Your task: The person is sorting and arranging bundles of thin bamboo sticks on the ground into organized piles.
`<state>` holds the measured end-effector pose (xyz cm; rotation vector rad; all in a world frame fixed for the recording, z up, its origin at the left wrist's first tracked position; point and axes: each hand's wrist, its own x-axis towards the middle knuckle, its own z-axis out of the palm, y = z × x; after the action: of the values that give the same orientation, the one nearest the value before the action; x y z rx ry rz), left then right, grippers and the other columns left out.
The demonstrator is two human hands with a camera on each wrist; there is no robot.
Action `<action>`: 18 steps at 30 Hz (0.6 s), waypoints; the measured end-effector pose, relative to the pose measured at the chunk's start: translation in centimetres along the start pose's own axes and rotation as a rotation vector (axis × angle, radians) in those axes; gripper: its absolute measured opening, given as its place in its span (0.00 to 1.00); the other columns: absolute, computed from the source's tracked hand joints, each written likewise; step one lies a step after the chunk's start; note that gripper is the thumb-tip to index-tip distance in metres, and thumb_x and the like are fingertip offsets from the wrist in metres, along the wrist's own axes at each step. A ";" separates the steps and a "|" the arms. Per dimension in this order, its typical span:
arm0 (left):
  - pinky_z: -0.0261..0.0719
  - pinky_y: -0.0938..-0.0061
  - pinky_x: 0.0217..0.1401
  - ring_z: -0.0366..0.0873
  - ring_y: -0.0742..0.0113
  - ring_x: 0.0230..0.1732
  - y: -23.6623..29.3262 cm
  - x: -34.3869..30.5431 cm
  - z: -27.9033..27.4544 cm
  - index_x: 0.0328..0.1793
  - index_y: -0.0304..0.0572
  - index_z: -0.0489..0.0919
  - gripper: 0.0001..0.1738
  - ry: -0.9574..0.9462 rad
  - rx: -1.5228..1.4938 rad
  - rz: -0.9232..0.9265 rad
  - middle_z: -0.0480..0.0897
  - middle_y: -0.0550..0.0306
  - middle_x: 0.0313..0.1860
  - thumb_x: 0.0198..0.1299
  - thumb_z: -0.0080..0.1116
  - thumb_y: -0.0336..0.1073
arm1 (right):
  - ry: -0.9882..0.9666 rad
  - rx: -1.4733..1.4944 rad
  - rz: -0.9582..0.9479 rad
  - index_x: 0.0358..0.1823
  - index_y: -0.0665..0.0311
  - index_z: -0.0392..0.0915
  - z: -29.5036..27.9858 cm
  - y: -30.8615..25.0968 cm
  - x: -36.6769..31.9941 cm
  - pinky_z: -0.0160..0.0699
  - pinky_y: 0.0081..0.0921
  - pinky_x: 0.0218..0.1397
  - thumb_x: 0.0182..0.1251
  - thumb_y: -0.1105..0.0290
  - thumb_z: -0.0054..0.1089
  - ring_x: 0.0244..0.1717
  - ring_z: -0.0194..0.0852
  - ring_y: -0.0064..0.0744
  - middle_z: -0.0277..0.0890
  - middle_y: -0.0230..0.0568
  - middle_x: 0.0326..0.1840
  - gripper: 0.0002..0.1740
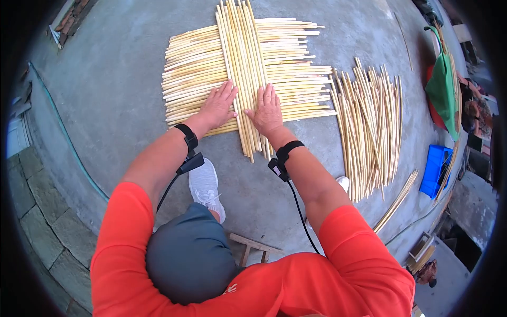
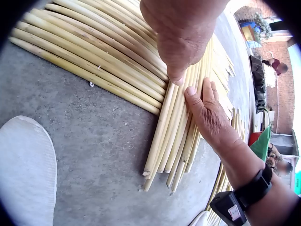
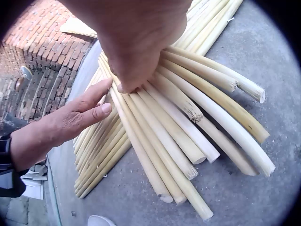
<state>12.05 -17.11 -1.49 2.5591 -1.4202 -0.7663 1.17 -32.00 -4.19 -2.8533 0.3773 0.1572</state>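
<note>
A band of long pale peeled sticks (image 1: 244, 68) runs away from the person, lying across a wide layer of similar sticks (image 1: 193, 74) set side by side on the ground. My left hand (image 1: 217, 105) rests along the band's left edge, its fingers extended forward. On the opposite edge lies my right hand (image 1: 265, 112), fingers straight and thumb spread toward the band. Uneven cut ends of the band's sticks (image 3: 181, 141) fan out toward the person in the right wrist view. In the left wrist view, the left thumb tip touches the sticks near the right hand (image 2: 211, 117).
A loose heap of sticks (image 1: 367, 127) lies to the right, with a small bunch (image 1: 397, 201) nearer. Beyond are a blue crate (image 1: 435, 166) and a green cloth (image 1: 442, 90). A small wooden stool (image 1: 256, 243) stands by the person's legs; a hose (image 1: 66, 134) runs along the left.
</note>
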 end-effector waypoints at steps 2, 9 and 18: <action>0.41 0.58 0.73 0.37 0.54 0.74 0.2 0.2 -0.1 0.72 0.40 0.46 0.45 -0.025 0.023 -0.015 0.41 0.44 0.73 0.55 0.56 0.50 | -0.007 0.004 0.024 0.67 0.75 0.46 0.1 -0.2 0.1 0.35 0.43 0.72 0.58 0.42 0.47 0.73 0.30 0.56 0.35 0.66 0.71 0.48; 0.41 0.55 0.73 0.37 0.55 0.74 -0.1 0.2 0.3 0.72 0.40 0.47 0.45 -0.006 0.025 -0.001 0.41 0.44 0.73 0.55 0.55 0.51 | -0.019 -0.020 0.062 0.67 0.73 0.46 -0.3 -0.6 0.1 0.36 0.44 0.71 0.58 0.43 0.47 0.73 0.30 0.54 0.36 0.63 0.71 0.47; 0.41 0.57 0.73 0.37 0.55 0.74 0.1 0.4 -0.4 0.72 0.41 0.47 0.45 -0.054 0.061 0.011 0.41 0.45 0.73 0.55 0.55 0.51 | -0.008 0.023 -0.071 0.67 0.72 0.48 -0.3 -0.5 0.5 0.36 0.43 0.72 0.58 0.44 0.48 0.73 0.31 0.54 0.38 0.61 0.71 0.46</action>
<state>12.31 -17.52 -1.27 2.5918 -1.4950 -0.8083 1.79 -31.77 -3.91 -2.8374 0.2746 0.1504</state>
